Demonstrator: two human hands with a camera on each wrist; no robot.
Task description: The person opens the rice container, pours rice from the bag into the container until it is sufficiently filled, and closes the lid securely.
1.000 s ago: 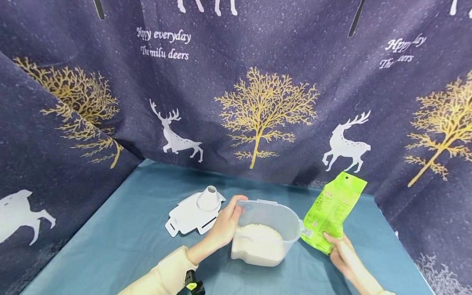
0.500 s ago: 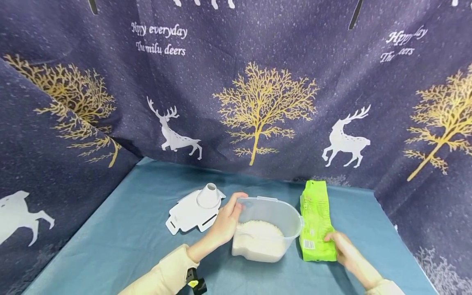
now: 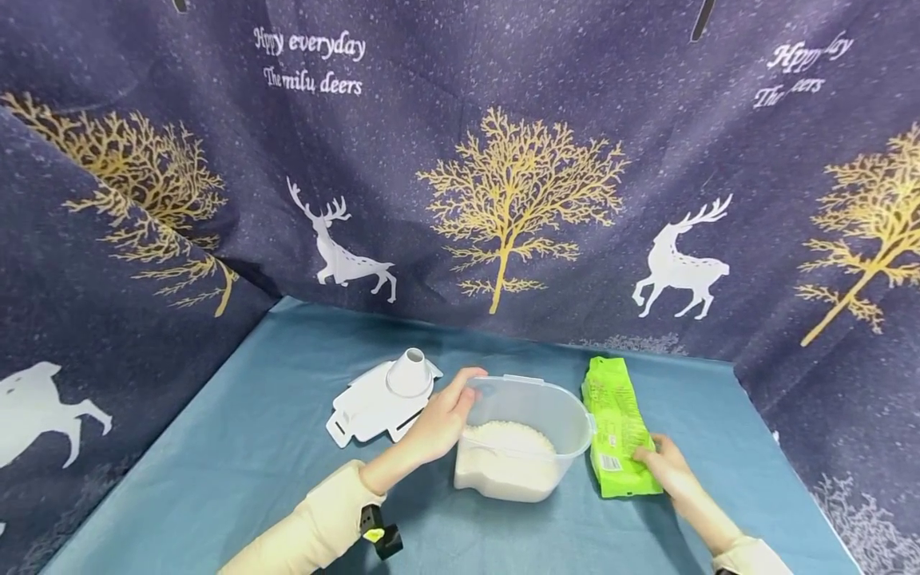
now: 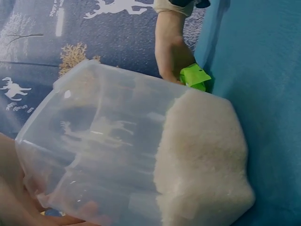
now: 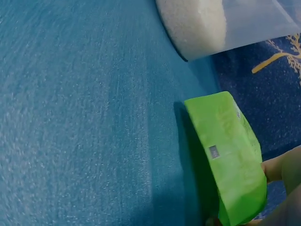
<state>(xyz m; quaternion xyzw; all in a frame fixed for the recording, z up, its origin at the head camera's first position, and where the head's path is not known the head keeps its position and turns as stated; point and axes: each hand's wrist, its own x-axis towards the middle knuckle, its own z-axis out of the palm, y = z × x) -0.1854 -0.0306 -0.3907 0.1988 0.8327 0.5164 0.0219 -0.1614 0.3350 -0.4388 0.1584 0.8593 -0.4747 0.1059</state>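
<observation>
A clear plastic container (image 3: 546, 407), partly filled with white rice (image 3: 513, 459), stands upright on the table. My left hand (image 3: 442, 419) grips its left rim, fingers over the edge; in the left wrist view the hand (image 4: 19, 193) shows at the lower left, partly behind the translucent wall. Right of the container is a bright green bag (image 3: 614, 419), its top end pointing away from me. My right hand (image 3: 664, 463) holds the bag's lower right edge, thumb on top. In the right wrist view the green packet (image 5: 230, 150) casts a shadow on the cloth.
A white lid (image 3: 370, 407) lies left of the container, with a white funnel-shaped spout (image 3: 411, 373) at its back right. Blue cloth (image 3: 237, 447) covers the table. A dark curtain (image 3: 402, 160) with deer and trees hangs behind and at the sides.
The green bag has come down from a raised tilt at the right to lie beside the container, my right hand still holding it. My left hand keeps its grip on the container.
</observation>
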